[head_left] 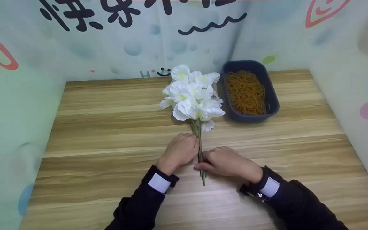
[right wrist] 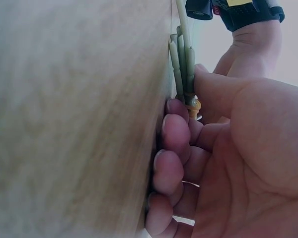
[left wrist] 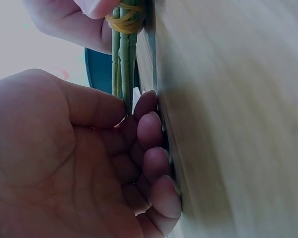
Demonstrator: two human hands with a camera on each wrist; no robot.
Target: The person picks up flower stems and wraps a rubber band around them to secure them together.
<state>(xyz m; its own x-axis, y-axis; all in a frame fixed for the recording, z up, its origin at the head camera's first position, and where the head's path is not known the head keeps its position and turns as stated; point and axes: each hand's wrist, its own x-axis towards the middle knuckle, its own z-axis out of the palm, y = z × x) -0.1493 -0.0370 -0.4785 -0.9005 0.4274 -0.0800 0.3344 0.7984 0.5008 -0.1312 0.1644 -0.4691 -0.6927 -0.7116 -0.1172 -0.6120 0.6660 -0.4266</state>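
Observation:
A bunch of white artificial flowers (head_left: pixel 193 95) lies on the table, blossoms away from me and green stems (head_left: pixel 200 150) toward me. Just below the blossoms, my left hand (head_left: pixel 180 149) pinches the stems between thumb and curled fingers. Nearer the cut ends, my right hand (head_left: pixel 230 162) holds the same stems with thumb and forefinger. A yellow rubber band (left wrist: pixel 123 21) is wound several times around them there. In the right wrist view the band (right wrist: pixel 192 106) shows by the right thumb, with uneven stem ends (right wrist: pixel 181 54) sticking out past the fingers.
A dark blue plastic tub (head_left: pixel 272 103) stands behind and right of the hands, close beside the blossoms. It holds a heap of brownish-yellow rubber bands (head_left: pixel 246 92). Patterned sheets (head_left: pixel 123 48) hang behind and at both sides of the wooden table (head_left: pixel 107 134).

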